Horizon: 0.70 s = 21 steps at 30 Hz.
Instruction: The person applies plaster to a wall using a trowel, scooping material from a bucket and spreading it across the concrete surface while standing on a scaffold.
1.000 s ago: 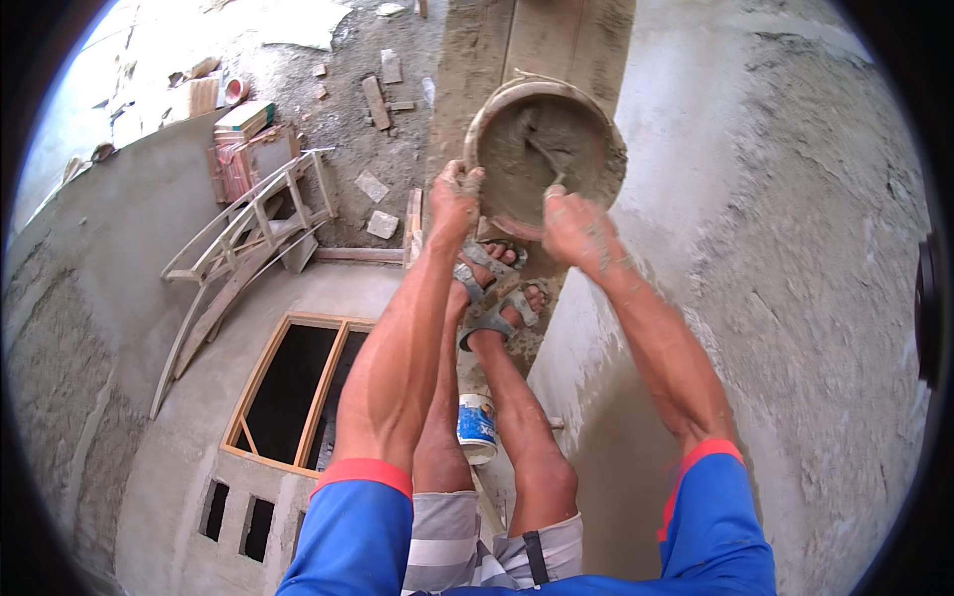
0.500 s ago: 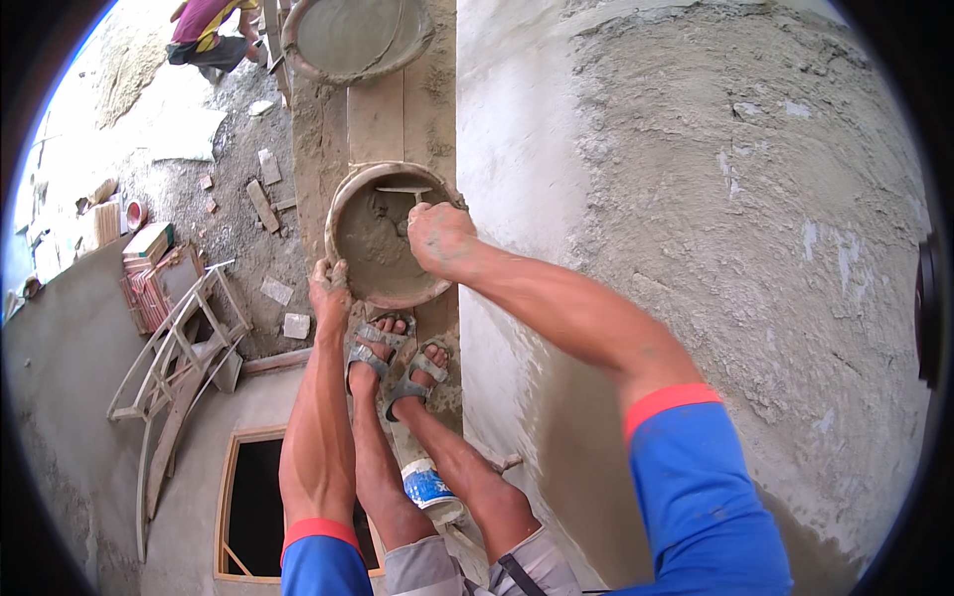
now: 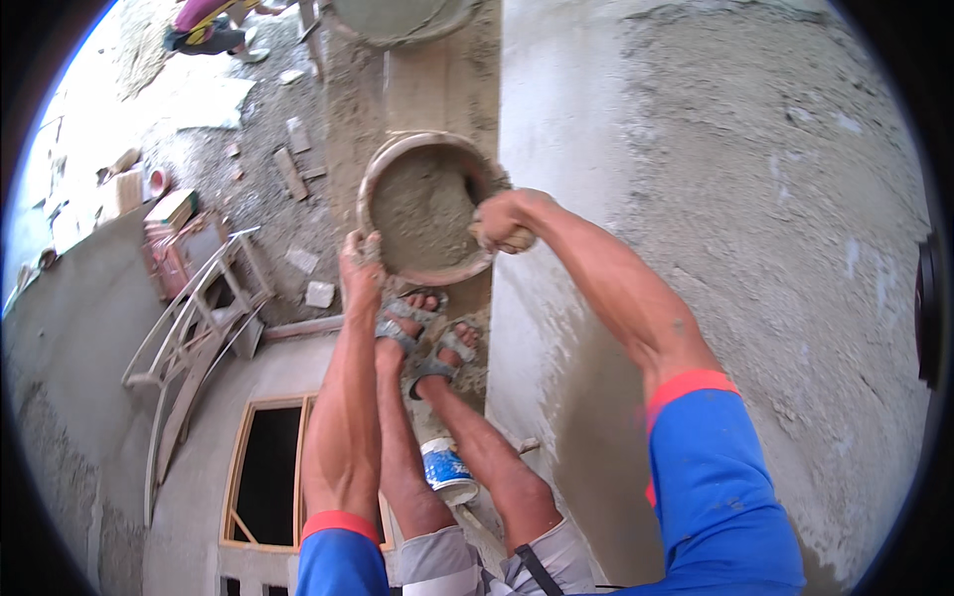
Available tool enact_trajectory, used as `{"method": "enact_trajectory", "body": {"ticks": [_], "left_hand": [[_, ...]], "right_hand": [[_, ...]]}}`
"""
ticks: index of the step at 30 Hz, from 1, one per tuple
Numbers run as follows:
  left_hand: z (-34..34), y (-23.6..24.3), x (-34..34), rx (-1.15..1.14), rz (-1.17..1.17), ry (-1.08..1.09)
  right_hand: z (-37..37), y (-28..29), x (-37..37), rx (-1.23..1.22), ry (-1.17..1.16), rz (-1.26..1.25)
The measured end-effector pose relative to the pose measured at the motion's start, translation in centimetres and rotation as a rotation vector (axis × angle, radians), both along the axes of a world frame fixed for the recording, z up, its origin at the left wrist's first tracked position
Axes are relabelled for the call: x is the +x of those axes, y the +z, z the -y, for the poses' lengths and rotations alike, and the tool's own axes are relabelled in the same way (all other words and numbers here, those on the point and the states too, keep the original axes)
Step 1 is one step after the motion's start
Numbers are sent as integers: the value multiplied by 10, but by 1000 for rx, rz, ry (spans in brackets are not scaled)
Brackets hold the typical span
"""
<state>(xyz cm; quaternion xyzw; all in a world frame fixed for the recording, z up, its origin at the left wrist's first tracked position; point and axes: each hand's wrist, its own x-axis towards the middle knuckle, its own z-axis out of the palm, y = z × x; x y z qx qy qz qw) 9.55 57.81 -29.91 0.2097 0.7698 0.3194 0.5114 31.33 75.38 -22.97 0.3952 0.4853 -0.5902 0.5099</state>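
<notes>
The wall (image 3: pixel 715 248) is rising beside the planks (image 3: pixel 427 89), which are carrying the basin (image 3: pixel 366 201), probably for easy reach. Grey mix (image 3: pixel 427 211) is lying inside. The left hand (image 3: pixel 362 262) is pinching the basin's left rim, seemingly steadying it; the right hand's (image 3: pixel 504 218) fingers are wrapping tightly around a handle (image 3: pixel 519 239) by the right rim.
</notes>
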Motion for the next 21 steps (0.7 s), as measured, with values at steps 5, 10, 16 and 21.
{"method": "enact_trajectory", "body": {"ticks": [5,10,16,21], "left_hand": [[6,-1,-8,-13,59,21],[-8,18,-3,-63,163,34],[-11,19,1,-43,210,92],[-18,26,5,-13,182,89]], "right_hand": [[68,2,17,-202,-743,-9],[142,-28,2,-431,-1551,-239],[153,-14,-37,-402,-1968,-547],[128,18,-33,-51,-1780,-340]]}}
